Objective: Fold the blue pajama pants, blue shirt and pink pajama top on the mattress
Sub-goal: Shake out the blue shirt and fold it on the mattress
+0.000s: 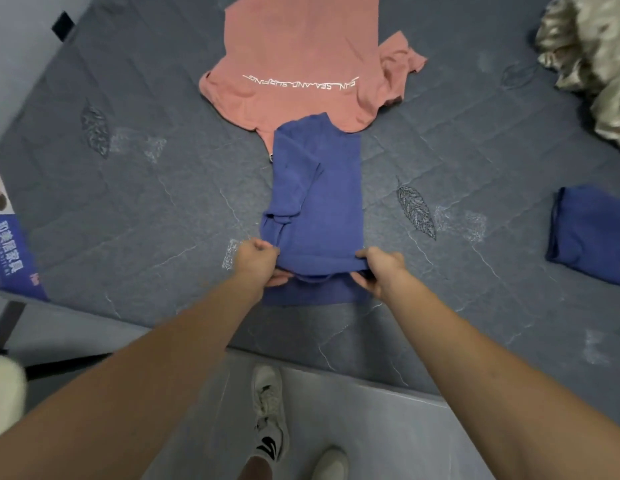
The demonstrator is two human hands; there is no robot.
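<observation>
A blue shirt (319, 202) lies as a narrow strip on the grey mattress (145, 209), its sleeves folded in. My left hand (256, 259) and my right hand (377, 266) each pinch a corner of its near edge, which is lifted and rolled over the cloth below. The pink pajama top (301, 57) lies spread flat beyond it, white lettering up, its near edge under the shirt's far end. A folded blue garment (592, 233), probably the pajama pants, rests at the right edge.
A crumpled beige and olive fabric (592, 57) lies at the far right corner. A blue printed label (10, 258) sits on the mattress's left edge. The mattress's near edge runs just below my hands, and my shoes (268, 410) stand on the grey floor.
</observation>
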